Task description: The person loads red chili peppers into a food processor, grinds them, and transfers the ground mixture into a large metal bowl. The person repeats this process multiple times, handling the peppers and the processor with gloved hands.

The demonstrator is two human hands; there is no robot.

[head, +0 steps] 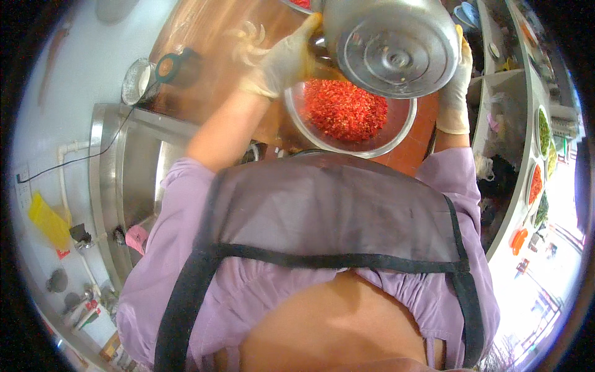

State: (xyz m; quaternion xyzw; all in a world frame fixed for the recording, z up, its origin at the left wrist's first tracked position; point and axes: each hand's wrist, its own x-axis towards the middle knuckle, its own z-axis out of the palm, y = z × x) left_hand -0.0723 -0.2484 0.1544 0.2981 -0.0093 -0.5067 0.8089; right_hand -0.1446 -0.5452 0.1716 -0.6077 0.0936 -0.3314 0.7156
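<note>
Both my hands wear pale gloves with yellow fingertips. Between them they hold a large metal pot (399, 58), its ringed base turned towards me. My left hand (290, 60) grips the pot's left side, where a dark handle or gap shows beside the fingers. At the pot's right side is my right hand (458, 88), its fingers mostly hidden behind the metal. Below and partly behind the pot sits a wide steel bowl (404, 128) holding chopped red chili (346, 111). The pot's mouth and contents are hidden from view.
A wooden tabletop (209, 46) lies at the upper left, bearing a dark green-rimmed cup (168, 68) and a floury metal bowl (137, 83). Part of another vessel with red contents (301, 3) shows at the top. Shelving (504, 79) and a white counter with several filled dishes stand at the right.
</note>
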